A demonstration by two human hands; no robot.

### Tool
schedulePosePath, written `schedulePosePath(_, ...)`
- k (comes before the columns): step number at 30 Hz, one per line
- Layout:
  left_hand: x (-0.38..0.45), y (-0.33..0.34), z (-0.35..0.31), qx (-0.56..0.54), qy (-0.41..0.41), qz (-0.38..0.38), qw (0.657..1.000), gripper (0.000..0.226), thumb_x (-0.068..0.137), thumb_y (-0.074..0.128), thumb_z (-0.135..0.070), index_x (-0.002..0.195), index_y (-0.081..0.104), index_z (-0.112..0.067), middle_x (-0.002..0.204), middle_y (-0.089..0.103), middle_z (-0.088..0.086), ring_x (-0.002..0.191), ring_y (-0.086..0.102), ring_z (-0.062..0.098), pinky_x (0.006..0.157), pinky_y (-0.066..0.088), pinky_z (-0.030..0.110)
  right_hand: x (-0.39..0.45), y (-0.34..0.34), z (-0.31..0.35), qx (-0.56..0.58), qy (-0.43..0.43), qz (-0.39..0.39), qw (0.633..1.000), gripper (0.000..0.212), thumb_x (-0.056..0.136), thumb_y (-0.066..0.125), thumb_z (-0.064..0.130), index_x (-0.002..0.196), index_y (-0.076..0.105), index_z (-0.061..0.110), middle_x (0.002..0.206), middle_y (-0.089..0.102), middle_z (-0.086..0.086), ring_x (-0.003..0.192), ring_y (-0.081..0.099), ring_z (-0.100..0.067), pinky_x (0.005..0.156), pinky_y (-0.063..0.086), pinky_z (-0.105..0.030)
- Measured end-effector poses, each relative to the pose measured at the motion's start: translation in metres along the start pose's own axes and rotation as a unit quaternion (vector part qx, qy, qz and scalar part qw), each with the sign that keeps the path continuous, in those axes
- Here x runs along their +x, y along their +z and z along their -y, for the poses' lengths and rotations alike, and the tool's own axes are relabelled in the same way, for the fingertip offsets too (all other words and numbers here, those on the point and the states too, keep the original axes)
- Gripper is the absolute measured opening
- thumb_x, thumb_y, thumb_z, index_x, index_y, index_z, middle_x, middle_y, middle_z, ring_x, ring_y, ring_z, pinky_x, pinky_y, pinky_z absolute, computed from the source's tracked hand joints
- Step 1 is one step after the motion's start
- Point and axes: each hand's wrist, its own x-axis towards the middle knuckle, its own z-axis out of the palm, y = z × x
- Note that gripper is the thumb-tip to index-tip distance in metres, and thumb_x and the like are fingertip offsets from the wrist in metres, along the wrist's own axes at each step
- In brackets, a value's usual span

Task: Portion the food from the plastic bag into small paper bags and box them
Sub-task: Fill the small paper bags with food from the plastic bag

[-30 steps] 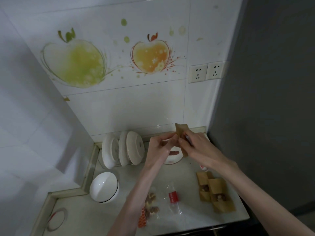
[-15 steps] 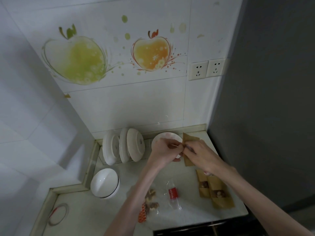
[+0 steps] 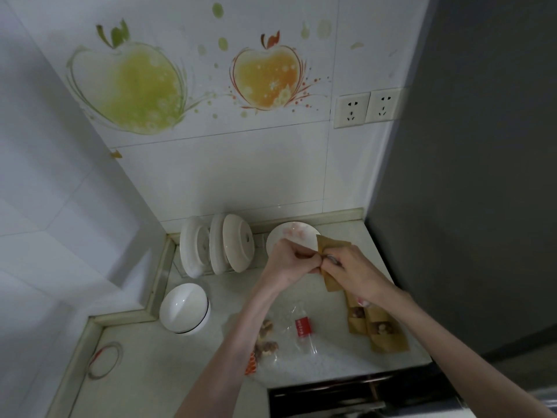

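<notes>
My left hand (image 3: 291, 262) and my right hand (image 3: 349, 270) meet above the counter and both pinch a small brown paper bag (image 3: 331, 247) at its edge. My right fingers also hold something small and dark, too small to identify. Two filled paper bags (image 3: 381, 327) with brown food showing lie on the counter under my right forearm. A clear plastic bag (image 3: 289, 333) with a red label and brown food pieces lies flat near the counter's front, partly under my left forearm.
A white plate (image 3: 289, 233) sits behind my hands. Several white dishes (image 3: 217, 245) stand in a rack at the back. A white bowl (image 3: 184, 307) sits left of them. A rubber band ring (image 3: 105, 359) lies far left. A dark cabinet wall (image 3: 467, 176) rises on the right.
Both hands with the paper bag have come down from in front of the wall to just above the counter by the plate. The view has tilted slightly.
</notes>
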Motion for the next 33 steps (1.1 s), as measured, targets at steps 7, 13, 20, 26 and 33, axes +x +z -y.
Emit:
schedulePosePath(7, -0.004, -0.003, 0.015, 0.069, 0.050, -0.052, 0.995, 0.019, 0.082, 0.068, -0.012, 0.068, 0.077, -0.004, 0.057, 0.071, -0.002, 0.051, 0.065, 0.004, 0.053, 0.053, 0.018, 0.001, 0.009, -0.006, -0.044, 0.034, -0.014, 0.998, 0.039, 0.093, 0.048, 0.019, 0.055, 0.041, 0.021, 0.052, 0.040, 0.010, 0.043, 0.035, -0.004, 0.044, 0.028, -0.018)
schedulePosePath(13, -0.002, 0.008, 0.019, 0.191, 0.137, -0.142, 0.962, 0.034, 0.084, 0.060, -0.046, 0.079, 0.076, -0.016, 0.066, 0.072, -0.005, 0.052, 0.064, 0.008, 0.060, 0.054, 0.031, 0.007, 0.009, -0.002, -0.093, 0.039, -0.035, 0.994, 0.039, 0.094, 0.046, 0.020, 0.055, 0.042, 0.020, 0.052, 0.043, 0.009, 0.044, 0.039, -0.004, 0.044, 0.028, -0.017)
schedulePosePath(20, 0.001, 0.007, 0.023, -0.006, 0.060, 0.013, 0.998, 0.064, 0.080, 0.070, -0.022, 0.133, 0.039, -0.039, 0.119, 0.054, -0.021, 0.062, 0.070, 0.016, 0.047, 0.054, 0.026, 0.003, 0.005, 0.002, -0.010, 0.016, 0.009, 1.000, 0.036, 0.094, 0.049, 0.016, 0.059, 0.052, 0.025, 0.049, 0.054, 0.012, 0.044, 0.050, 0.001, 0.044, 0.037, -0.012)
schedulePosePath(26, 0.001, 0.008, 0.029, -0.007, 0.050, -0.035, 0.998, 0.058, 0.082, 0.059, -0.002, 0.126, 0.050, -0.039, 0.086, 0.069, -0.005, 0.046, 0.064, 0.018, 0.044, 0.052, 0.028, 0.007, 0.014, -0.003, -0.034, 0.052, -0.006, 0.998, 0.035, 0.089, 0.051, 0.017, 0.059, 0.053, -0.002, 0.049, 0.044, -0.005, 0.043, 0.034, -0.010, 0.046, 0.030, -0.028)
schedulePosePath(33, -0.007, 0.005, 0.035, 0.051, 0.096, -0.041, 0.993, 0.056, 0.078, 0.059, -0.001, 0.116, 0.057, -0.043, 0.053, 0.063, -0.007, 0.040, 0.057, 0.010, 0.042, 0.050, 0.025, 0.014, 0.012, -0.002, -0.056, 0.095, -0.028, 0.993, 0.043, 0.074, 0.058, 0.014, 0.041, 0.030, 0.015, 0.039, 0.028, 0.003, 0.036, 0.024, -0.009, 0.036, 0.019, -0.018)
